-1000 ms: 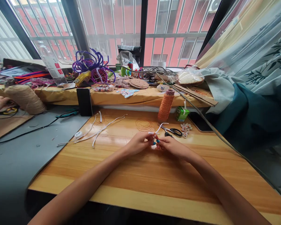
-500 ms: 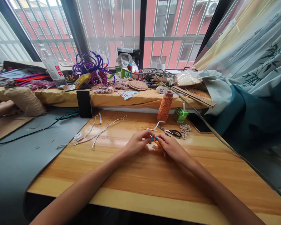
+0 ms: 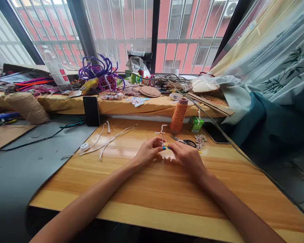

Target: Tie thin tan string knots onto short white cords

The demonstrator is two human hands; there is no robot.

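My left hand (image 3: 150, 149) pinches a white cord (image 3: 162, 136) between thumb and fingers. The cord rises from the fingertips and forms a small cross shape, its top end bent to the right. My right hand (image 3: 186, 154) is closed round a slim yellow tool (image 3: 200, 152); its thin tip points left at the cord, and most of it is hidden by the fingers. Both hands are just above the wooden table (image 3: 147, 189), fingertips close together. Behind the right hand lie black-handled scissors (image 3: 189, 143) and a small heap of knotted white cord pieces (image 3: 200, 140).
A cone of orange thread (image 3: 179, 116) and a green drink carton (image 3: 196, 124) stand behind my hands. Loose white cords (image 3: 108, 143) and a white tape measure (image 3: 84, 146) lie left. A phone (image 3: 91, 111) leans against the cluttered ledge; another phone (image 3: 216, 132) lies right.
The white cord now stands more upright, farther above my left fingers. My right hand has turned and moved slightly right. Another person's hand at the far left has gone from view.
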